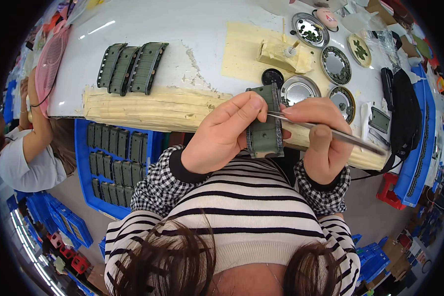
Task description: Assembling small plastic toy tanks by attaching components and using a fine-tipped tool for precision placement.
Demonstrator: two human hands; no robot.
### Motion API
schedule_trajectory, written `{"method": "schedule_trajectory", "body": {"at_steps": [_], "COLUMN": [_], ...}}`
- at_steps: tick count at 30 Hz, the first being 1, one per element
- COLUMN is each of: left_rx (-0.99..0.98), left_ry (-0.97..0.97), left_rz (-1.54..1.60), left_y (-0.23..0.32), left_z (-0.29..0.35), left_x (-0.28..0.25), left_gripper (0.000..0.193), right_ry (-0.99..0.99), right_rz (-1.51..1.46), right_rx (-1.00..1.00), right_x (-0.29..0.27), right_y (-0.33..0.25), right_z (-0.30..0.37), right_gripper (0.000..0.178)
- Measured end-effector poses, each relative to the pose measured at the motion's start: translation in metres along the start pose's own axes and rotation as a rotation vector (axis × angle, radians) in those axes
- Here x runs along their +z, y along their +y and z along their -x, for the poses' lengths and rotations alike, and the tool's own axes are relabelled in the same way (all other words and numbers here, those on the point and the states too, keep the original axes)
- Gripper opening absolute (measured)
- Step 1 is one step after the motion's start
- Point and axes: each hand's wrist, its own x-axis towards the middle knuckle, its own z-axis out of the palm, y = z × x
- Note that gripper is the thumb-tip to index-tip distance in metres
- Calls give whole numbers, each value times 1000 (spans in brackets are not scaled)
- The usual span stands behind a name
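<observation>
the left hand point(221, 129) pinches the left edge of the green part point(265, 134), thumb and fingers pressed together. the part is held in front of the striped sweater point(241, 200), at the table's point(192, 29) near edge. the right hand point(325, 133) pinches metal tweezers point(348, 137) between thumb and fingers; the tips are at the part's upper half, contact cannot be confirmed. a metal dish point(300, 91) sits beyond.

No legible lettering, numbers or signs, small mark on pink rounded item point(326, 18) unclear
</observation>
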Motion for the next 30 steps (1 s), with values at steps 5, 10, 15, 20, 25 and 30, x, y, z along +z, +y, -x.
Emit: {"method": "schedule_trajectory", "body": {"at_steps": [5,10,15,20,25,30], "left_rx": [95,112,133,157,176,204], "left_ry": [157,198,171,138,112,80], "left_rz": [-116,-192,-208,-229,-252,-259], "left_y": [-8,-8,-8,-8,-8,-8], "left_z": [-1,0,0,0,0,0], "left_x": [0,-1,0,-2,-3,-4], "left_gripper": [27,26,26,26,27,27], "right_ry": [-94,-125,-116,-123,-124,-124], "right_rz": [369,405,393,406,401,383], "right_rx": [-186,-238,-240,-237,-234,-231], "right_x": [5,8,9,9,10,10], "right_y": [-17,-14,-15,-16,-16,-16], "right_z": [4,1,-1,-2,-2,-2], "right_gripper": [38,38,37,38,39,38]}}
